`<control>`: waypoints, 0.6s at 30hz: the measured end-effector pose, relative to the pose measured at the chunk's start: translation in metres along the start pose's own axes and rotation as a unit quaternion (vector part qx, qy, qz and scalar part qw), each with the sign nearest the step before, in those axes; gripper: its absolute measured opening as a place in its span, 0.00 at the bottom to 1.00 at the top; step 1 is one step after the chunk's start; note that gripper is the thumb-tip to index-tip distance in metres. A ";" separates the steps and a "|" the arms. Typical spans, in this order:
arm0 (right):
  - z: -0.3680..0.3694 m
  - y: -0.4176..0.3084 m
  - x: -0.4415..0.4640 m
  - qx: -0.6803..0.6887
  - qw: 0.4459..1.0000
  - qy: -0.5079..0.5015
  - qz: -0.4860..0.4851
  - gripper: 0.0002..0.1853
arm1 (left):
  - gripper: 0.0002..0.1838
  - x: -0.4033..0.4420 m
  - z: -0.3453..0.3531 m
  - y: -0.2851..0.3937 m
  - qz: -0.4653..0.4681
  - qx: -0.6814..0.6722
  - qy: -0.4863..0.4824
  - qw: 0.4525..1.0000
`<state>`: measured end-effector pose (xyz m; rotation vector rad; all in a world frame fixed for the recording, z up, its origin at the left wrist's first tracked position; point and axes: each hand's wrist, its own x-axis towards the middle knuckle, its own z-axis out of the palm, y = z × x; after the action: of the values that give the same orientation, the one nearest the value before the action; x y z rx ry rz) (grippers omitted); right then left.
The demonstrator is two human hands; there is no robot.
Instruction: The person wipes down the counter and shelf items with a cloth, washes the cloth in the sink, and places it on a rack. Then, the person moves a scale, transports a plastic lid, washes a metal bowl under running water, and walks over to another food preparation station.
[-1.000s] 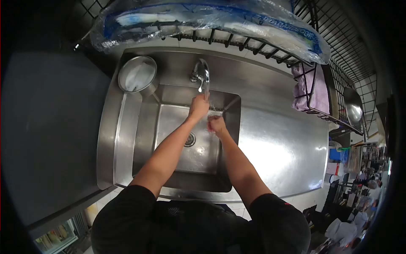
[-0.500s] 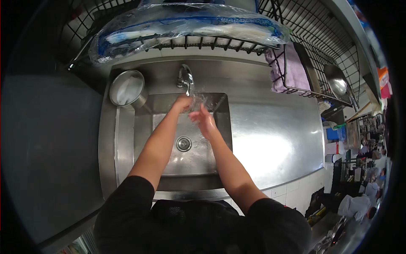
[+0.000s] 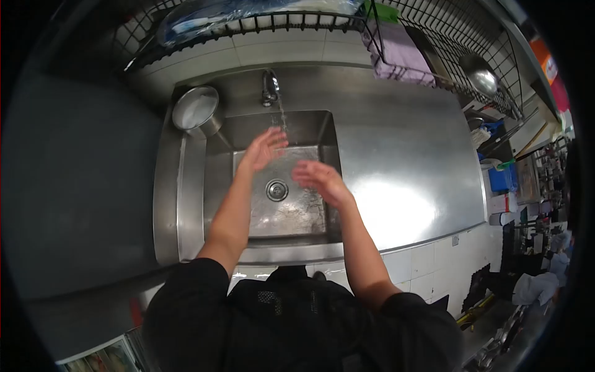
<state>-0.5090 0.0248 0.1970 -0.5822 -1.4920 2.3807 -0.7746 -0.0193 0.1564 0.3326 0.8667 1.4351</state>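
Note:
Water runs from a curved metal faucet point(image 3: 270, 88) into a steel sink point(image 3: 297, 220) with a round drain point(image 3: 276, 190). My left hand point(image 3: 265, 150) is over the sink just below and left of the stream, empty, its fingers spread. To its right, apart from it, my right hand point(image 3: 321, 180) hangs over the sink's right part, also empty, with its fingers apart and slightly blurred. Neither hand touches the faucet.
A metal pot point(image 3: 197, 109) with something white inside stands at the sink's back left corner. Above the counter point(image 3: 396, 155), a wire rack holds a purple cloth point(image 3: 401, 57), plastic-wrapped items and a ladle point(image 3: 480, 75). People in light clothes are far right.
My hands have come apart and moved away from the stream, toward me. Their fingers have spread, and the falling water now shows unobstructed. The camera view has shifted.

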 end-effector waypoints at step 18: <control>-0.061 0.124 -0.338 0.459 0.862 -0.198 -0.077 0.35 | 0.30 -0.514 0.017 -0.237 0.088 -0.029 0.128 0.987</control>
<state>-0.1843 -0.1253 0.1262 0.2612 -0.3096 2.7688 -0.5435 -0.5361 0.1700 0.1869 1.0202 1.6894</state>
